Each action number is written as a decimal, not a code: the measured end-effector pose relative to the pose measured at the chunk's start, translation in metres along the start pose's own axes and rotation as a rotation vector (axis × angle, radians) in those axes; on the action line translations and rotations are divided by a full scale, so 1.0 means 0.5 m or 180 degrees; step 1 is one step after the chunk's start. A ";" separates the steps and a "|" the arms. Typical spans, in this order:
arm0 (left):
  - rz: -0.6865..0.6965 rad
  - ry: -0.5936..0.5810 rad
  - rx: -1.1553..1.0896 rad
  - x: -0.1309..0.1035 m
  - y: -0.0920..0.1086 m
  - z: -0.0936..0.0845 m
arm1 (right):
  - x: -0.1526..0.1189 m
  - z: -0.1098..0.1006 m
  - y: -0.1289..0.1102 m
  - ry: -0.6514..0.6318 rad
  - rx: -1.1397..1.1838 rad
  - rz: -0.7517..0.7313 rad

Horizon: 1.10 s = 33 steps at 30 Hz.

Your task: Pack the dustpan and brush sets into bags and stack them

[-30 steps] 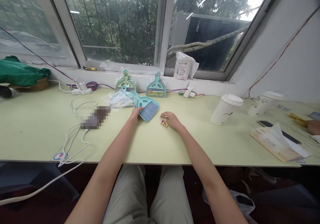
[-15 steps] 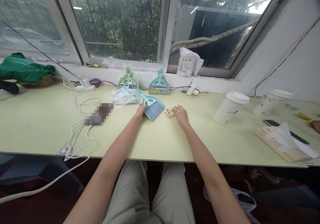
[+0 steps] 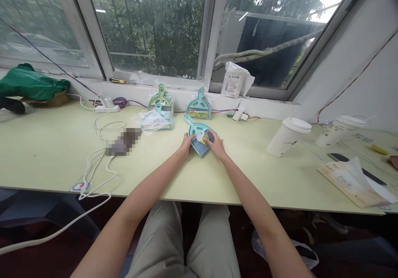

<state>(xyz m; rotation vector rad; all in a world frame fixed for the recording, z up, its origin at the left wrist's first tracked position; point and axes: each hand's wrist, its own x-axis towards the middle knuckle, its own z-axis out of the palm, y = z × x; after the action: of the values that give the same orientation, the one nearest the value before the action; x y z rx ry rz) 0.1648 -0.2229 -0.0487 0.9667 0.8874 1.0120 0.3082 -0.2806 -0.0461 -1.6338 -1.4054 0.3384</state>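
Left hand (image 3: 185,143): dustpan (image 3: 195,126); right hand (image 3: 217,146): label (image 3: 204,137) (illegible); tissue pack (image 3: 345,183): "Face".

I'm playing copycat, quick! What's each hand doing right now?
Left hand: closed on the edge of the light-blue plastic dustpan.
Right hand: holding the small yellow-and-white printed paper label over the blue brush bristles.

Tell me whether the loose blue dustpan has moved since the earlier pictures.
Yes, rightward: the dustpan is now more directly in front of the rightmost wrapped set.

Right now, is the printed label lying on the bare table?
No, the right hand holds the label against the brush bristles.
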 end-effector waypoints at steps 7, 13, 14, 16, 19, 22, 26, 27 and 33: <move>-0.0002 -0.0086 0.0131 0.019 -0.011 -0.009 | 0.009 -0.029 0.000 -0.0207 0.1080 -0.0151; 0.0109 -0.0141 0.0083 0.032 -0.016 -0.016 | -0.008 -0.075 -0.040 -0.1170 0.2380 0.0162; 0.0138 -0.0135 0.0073 0.030 -0.013 -0.017 | -0.009 -0.076 -0.042 -0.1206 0.2519 0.0180; 0.0133 -0.0109 0.0129 0.023 -0.006 -0.017 | -0.007 -0.068 -0.037 -0.1113 0.2441 0.0264; 0.0109 -0.0216 0.0202 0.006 0.005 -0.012 | 0.002 -0.041 -0.014 -0.0604 0.1474 0.0316; 0.0226 -0.0437 0.0272 -0.005 0.008 -0.005 | 0.005 -0.019 0.000 -0.0073 0.0540 0.0241; 0.0359 -0.0362 0.0343 -0.006 0.004 -0.001 | -0.003 -0.019 -0.014 0.0198 -0.0028 0.0183; 0.0386 -0.0337 0.0302 -0.006 0.004 0.000 | -0.006 -0.021 -0.020 0.0245 -0.0167 0.0225; 0.0565 -0.0311 0.0194 -0.001 0.003 0.001 | -0.016 -0.022 -0.032 0.0900 -0.0313 0.0179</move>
<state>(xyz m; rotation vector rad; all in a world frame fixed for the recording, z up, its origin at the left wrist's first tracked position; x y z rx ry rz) 0.1645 -0.2232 -0.0473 1.1525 0.7647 1.0828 0.3035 -0.2939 -0.0304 -1.7277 -1.1799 0.0663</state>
